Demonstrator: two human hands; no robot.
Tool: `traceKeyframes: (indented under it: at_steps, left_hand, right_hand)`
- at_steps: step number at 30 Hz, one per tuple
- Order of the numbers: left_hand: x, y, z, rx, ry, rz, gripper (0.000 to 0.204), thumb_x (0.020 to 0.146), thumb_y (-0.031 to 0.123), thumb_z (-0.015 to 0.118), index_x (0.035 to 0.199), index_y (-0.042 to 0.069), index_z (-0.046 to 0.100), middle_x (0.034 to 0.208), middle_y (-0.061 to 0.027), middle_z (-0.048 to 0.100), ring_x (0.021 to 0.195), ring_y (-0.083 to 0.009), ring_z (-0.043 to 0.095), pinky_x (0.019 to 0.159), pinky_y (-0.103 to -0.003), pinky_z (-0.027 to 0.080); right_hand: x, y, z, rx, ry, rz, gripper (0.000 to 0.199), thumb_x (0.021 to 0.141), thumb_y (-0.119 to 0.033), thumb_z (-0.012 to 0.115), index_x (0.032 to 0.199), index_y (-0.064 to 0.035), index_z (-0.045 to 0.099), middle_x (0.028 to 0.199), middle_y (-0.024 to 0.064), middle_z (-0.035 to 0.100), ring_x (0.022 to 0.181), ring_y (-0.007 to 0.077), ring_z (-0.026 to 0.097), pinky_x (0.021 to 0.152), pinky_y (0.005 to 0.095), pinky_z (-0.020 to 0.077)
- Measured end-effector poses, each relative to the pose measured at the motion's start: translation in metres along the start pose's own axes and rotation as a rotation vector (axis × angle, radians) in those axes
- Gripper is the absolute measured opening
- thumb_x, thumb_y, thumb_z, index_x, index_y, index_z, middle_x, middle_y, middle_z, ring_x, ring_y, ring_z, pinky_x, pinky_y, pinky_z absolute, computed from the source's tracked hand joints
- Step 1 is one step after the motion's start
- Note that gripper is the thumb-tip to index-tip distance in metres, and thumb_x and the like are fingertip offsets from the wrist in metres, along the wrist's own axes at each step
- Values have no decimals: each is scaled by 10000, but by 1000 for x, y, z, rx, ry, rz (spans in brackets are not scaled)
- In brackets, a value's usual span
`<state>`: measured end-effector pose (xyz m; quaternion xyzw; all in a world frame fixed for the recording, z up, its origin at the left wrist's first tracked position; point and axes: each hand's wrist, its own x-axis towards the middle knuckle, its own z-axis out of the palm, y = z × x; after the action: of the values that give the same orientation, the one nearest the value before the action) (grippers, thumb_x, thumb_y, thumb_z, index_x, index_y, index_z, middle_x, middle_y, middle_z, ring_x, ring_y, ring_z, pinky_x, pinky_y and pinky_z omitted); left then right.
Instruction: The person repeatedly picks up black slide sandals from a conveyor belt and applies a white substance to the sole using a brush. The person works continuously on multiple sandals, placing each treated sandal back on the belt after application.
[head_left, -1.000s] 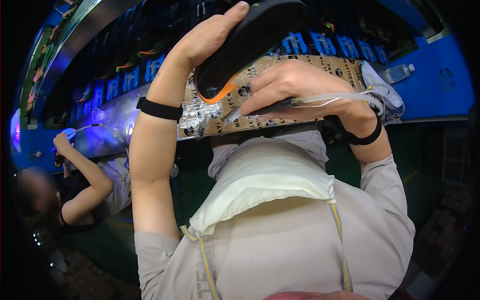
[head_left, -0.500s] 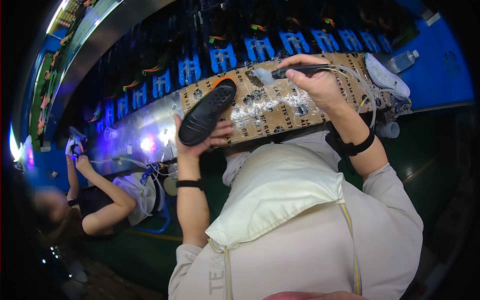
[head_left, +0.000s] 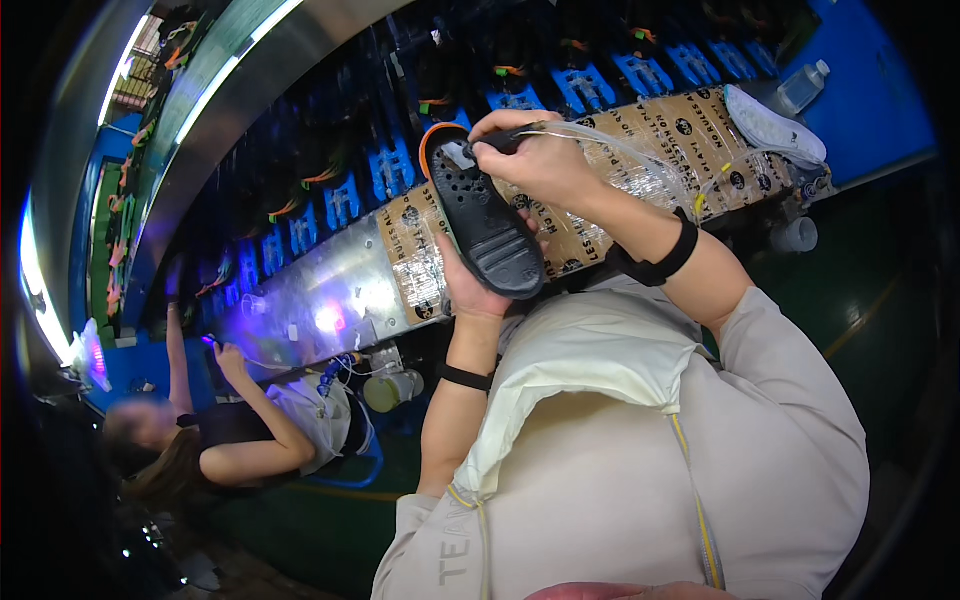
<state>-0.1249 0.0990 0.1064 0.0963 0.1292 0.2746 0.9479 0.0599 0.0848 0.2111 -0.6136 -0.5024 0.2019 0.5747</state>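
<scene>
My left hand (head_left: 468, 285) holds a black insole (head_left: 487, 218) from below, with fingers showing along its right edge. Small holes dot its forefoot, grooves cross its heel part, and an orange rim (head_left: 426, 146) borders the toe end. My right hand (head_left: 545, 165) is closed around a black-handled brush (head_left: 505, 139), its whitish tip against the toe area of the insole. Clear tubing (head_left: 610, 140) runs from the handle toward the right.
Beneath my hands lies a bench covered in printed brown cardboard (head_left: 640, 150). Blue holders (head_left: 583, 88) with dark shoe parts line its far side. A white sole-shaped piece (head_left: 770, 128) and clear bottle (head_left: 802, 88) are at right. Another person (head_left: 250, 420) works at left.
The insole and my left hand have moved right, and the insole has turned. My right hand has come left, bringing the brush from the cardboard onto the insole's toe end.
</scene>
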Motion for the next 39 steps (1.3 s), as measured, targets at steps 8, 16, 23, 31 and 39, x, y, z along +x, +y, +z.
traceKeyframes:
  at_steps: [8,16,23,31,39]
  left_hand:
    - [10,4,0,-23,26,209,679,1073,580,378,1491,81,572,1471,-142,638,1314,-342,634,1152,-519,490]
    - [17,4,-4,19,-44,305,653,1098,598,369,1432,98,623,1402,-154,672,1274,-325,661,1137,-497,512]
    - [4,-12,26,153,-7,361,686,1102,636,381,1571,150,503,1544,-86,578,1411,-289,573,1202,-482,469]
    - [7,6,31,126,-293,356,673,1101,627,446,1582,158,493,1613,-77,511,1459,-284,514,1250,-486,402]
    - [6,1,52,283,-61,463,760,1067,700,433,1599,158,450,1586,-106,523,1443,-288,531,1234,-479,431]
  right_hand:
    - [-22,-7,16,-200,-27,-404,186,888,-187,727,994,-39,764,953,177,753,888,366,745,774,454,590]
    - [-38,-60,-25,-369,-678,-203,178,866,-191,726,921,-37,797,925,214,777,816,389,757,734,490,596]
    - [-11,-39,9,-129,135,-558,225,906,-110,781,1119,-37,774,958,142,754,859,333,724,760,410,585]
    - [-12,-36,5,120,-62,-499,277,897,-114,814,1170,-73,813,977,101,767,932,275,683,884,394,516]
    - [-8,-34,3,126,-239,-698,218,878,-183,823,1091,-136,824,920,24,747,917,248,645,829,399,473]
